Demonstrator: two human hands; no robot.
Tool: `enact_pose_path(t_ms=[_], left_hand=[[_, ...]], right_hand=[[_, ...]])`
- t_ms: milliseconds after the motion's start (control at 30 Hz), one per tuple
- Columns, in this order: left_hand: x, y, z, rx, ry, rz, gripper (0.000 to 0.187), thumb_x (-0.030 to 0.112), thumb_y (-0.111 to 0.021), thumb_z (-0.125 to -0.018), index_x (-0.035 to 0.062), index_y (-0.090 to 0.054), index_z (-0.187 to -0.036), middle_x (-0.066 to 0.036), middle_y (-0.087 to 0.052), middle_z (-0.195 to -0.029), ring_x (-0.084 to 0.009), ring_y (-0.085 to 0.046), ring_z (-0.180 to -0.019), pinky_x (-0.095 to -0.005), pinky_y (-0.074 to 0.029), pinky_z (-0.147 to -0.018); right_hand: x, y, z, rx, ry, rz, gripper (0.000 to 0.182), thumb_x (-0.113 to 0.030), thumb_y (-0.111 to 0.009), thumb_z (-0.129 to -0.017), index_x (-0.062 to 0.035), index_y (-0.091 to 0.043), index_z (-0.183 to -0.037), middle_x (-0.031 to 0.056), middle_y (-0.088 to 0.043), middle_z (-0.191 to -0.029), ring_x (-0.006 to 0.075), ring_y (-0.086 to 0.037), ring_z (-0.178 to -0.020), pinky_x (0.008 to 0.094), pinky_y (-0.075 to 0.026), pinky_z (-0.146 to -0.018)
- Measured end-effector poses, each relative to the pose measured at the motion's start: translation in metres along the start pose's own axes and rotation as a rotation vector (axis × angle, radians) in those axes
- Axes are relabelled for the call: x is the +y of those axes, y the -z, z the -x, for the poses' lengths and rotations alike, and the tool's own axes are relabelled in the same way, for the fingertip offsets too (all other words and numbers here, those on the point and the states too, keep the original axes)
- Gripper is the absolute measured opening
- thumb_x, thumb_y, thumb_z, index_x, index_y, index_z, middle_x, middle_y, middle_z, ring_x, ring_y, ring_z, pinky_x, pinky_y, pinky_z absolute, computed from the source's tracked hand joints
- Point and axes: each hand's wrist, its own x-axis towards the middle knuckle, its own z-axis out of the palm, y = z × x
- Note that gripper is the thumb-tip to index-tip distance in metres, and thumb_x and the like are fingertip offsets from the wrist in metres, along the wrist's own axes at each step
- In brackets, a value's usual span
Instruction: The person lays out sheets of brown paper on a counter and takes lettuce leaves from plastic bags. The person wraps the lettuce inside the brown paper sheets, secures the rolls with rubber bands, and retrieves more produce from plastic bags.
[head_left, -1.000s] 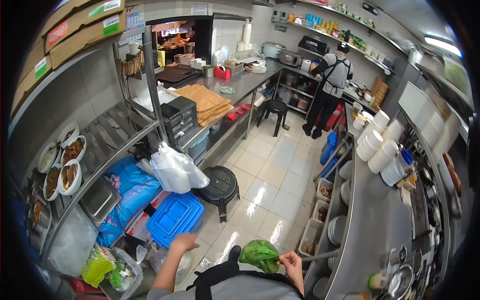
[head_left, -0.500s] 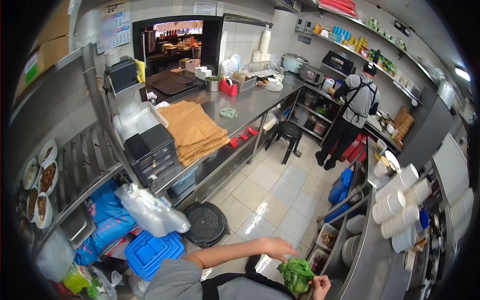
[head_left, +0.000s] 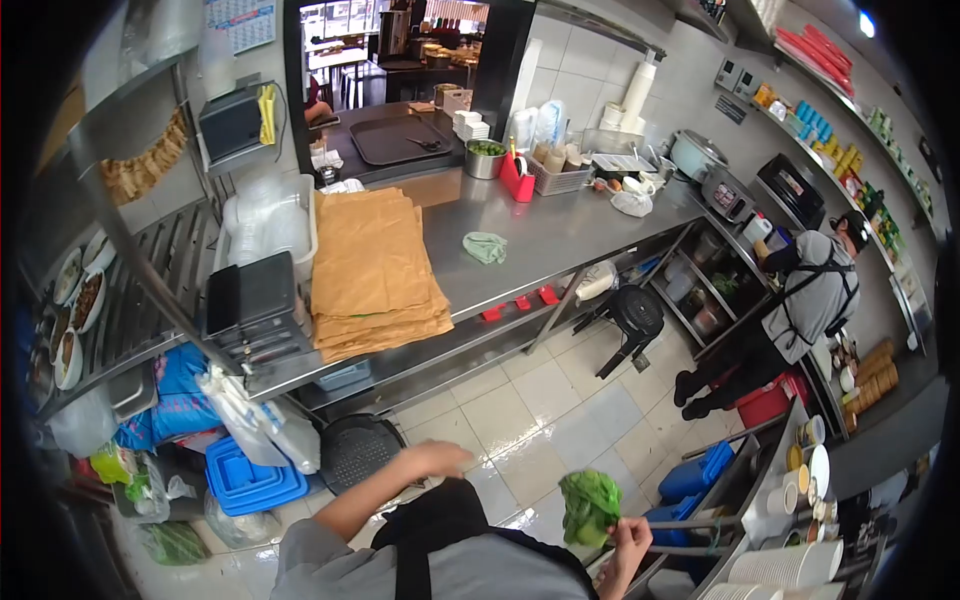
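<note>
A bunch of leafy greens hangs in front of my apron, its bright leaves drooping to the left. My right hand pinches it at the right end, by the stem side. Out to the left, my left hand is raised over the tiled floor with its fingers stretched, and nothing shows in it. Below and left of that hand stands a black perforated round stool top, apart from it.
A steel counter bears brown paper sheets, a green cloth and a black tray. A co-worker stands at the far right. Stacked white bowls line the right counter. A black stool stands mid-floor.
My view has turned, bringing me nearer the left counter and its paper sheets. My left hand has moved away leftward from the greens, which stay in my right hand.
</note>
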Motion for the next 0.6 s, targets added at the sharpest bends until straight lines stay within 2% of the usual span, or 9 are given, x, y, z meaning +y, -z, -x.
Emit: enact_pose_path(t_ms=[67,133,267,333,400,500,567,600], left_hand=[[-0.029,0.048,-0.028,0.029,-0.031,0.048,0.044,0.022,-0.063,-0.080,0.0129,-0.053,-0.122,-0.015,-0.060,-0.112,-0.0310,-0.054,-0.109,-0.0435,-0.046,-0.088],[-0.037,0.117,-0.058,0.159,0.039,-0.009,0.039,0.015,-0.062,-0.079,0.0120,-0.057,-0.117,-0.014,-0.060,-0.110,-0.0325,-0.055,-0.106,-0.0432,-0.046,-0.087],[-0.106,0.224,-0.176,0.584,0.025,-0.186,0.031,0.017,-0.060,-0.079,0.0126,-0.061,-0.110,-0.015,-0.060,-0.105,-0.0346,-0.056,-0.102,-0.0460,-0.047,-0.085],[-0.140,0.275,-0.237,0.723,0.062,-0.160,0.033,0.018,-0.061,-0.079,0.0160,-0.060,-0.112,-0.015,-0.058,-0.110,-0.0351,-0.055,-0.104,-0.0490,-0.046,-0.086],[-0.179,0.296,-0.300,0.775,0.350,-0.235,0.035,0.017,-0.061,-0.079,0.0209,-0.060,-0.113,-0.014,-0.055,-0.112,-0.0367,-0.053,-0.107,-0.0513,-0.045,-0.085],[-0.221,0.331,-0.343,0.652,0.629,-0.198,0.035,0.016,-0.061,-0.079,0.0245,-0.059,-0.113,-0.012,-0.054,-0.112,-0.0383,-0.051,-0.108,-0.0489,-0.046,-0.086],[-0.307,0.364,-0.381,0.806,0.736,0.108,0.030,0.015,-0.058,-0.080,0.0229,-0.060,-0.109,-0.011,-0.052,-0.112,-0.0377,-0.050,-0.106,-0.0470,-0.046,-0.086],[-0.299,0.377,-0.378,1.085,0.775,0.104,0.026,0.013,-0.055,-0.080,0.0200,-0.060,-0.104,-0.011,-0.052,-0.111,-0.0367,-0.051,-0.102,-0.0465,-0.046,-0.085]], right_hand=[[-0.009,-0.029,-0.066,-0.041,0.017,-0.017,0.014,-0.005,-0.062,-0.082,-0.0019,-0.051,-0.075,0.0047,-0.056,-0.067,0.0126,-0.053,-0.059,0.0245,-0.043,-0.058],[-0.017,-0.057,-0.128,-0.125,0.073,-0.028,0.011,-0.005,-0.062,-0.083,-0.0009,-0.053,-0.076,0.0049,-0.056,-0.067,0.0135,-0.055,-0.062,0.0264,-0.044,-0.062],[-0.063,-0.132,-0.234,-0.252,0.143,0.002,0.010,-0.003,-0.060,-0.083,-0.0009,-0.053,-0.077,0.0049,-0.056,-0.069,0.0128,-0.054,-0.063,0.0259,-0.044,-0.062],[-0.080,-0.167,-0.291,-0.334,0.127,0.005,0.009,-0.001,-0.059,-0.083,-0.0010,-0.053,-0.077,0.0047,-0.056,-0.069,0.0122,-0.055,-0.063,0.0256,-0.044,-0.062],[-0.096,-0.205,-0.340,-0.388,0.149,-0.002,0.008,0.000,-0.058,-0.083,-0.0012,-0.053,-0.076,0.0043,-0.057,-0.069,0.0117,-0.055,-0.063,0.0246,-0.043,-0.062],[-0.115,-0.252,-0.411,-0.503,0.165,0.004,0.008,0.000,-0.058,-0.083,-0.0015,-0.053,-0.077,0.0039,-0.057,-0.070,0.0111,-0.055,-0.063,0.0235,-0.043,-0.062],[-0.138,-0.289,-0.456,-0.583,0.226,0.004,0.008,-0.001,-0.059,-0.083,-0.0019,-0.053,-0.077,0.0034,-0.057,-0.069,0.0109,-0.055,-0.063,0.0231,-0.042,-0.061],[-0.149,-0.308,-0.475,-0.621,0.249,0.002,0.008,-0.001,-0.059,-0.083,-0.0021,-0.053,-0.077,0.0031,-0.057,-0.069,0.0107,-0.055,-0.063,0.0229,-0.042,-0.060]])
